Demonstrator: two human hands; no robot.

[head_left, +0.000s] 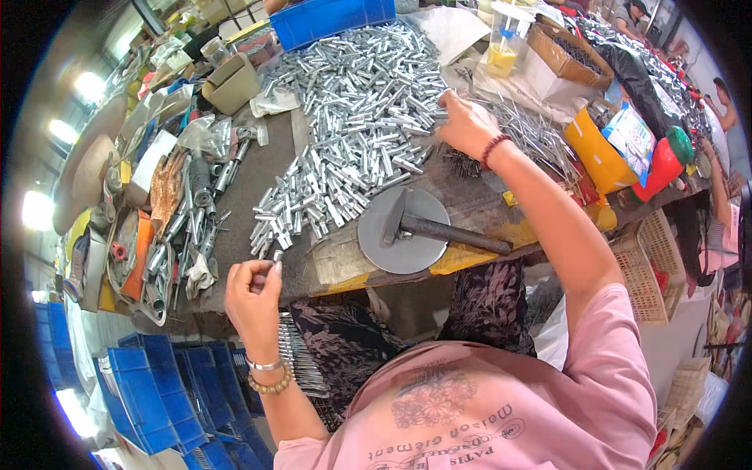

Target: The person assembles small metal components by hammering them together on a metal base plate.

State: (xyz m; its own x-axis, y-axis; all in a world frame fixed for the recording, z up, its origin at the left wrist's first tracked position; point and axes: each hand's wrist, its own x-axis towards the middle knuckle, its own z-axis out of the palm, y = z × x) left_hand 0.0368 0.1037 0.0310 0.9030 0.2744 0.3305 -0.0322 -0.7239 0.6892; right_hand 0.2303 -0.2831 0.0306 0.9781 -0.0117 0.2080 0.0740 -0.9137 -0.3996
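Observation:
A large heap of short silvery metal tubes (376, 86) spreads over the worktable (270, 196). At the table's front edge, left of the heap, my left hand (252, 288) pinches a small metal tube (278, 255) between thumb and fingertips. My right hand (468, 125) reaches to the heap's right border, its fingers bent together; whatever they hold is too small to make out. Thin metal rods (533, 137) lie just right of that hand. Between my arms a hammer (454, 233) rests across a round grey metal plate (403, 257).
Hand tools and an orange-handled item (139, 254) crowd the left side. A blue bin (333, 22) stands behind the heap. Right are a cardboard box (576, 55), a yellow pouch (595, 153) and a red bottle (662, 164). Blue crates (149, 392) stack at lower left.

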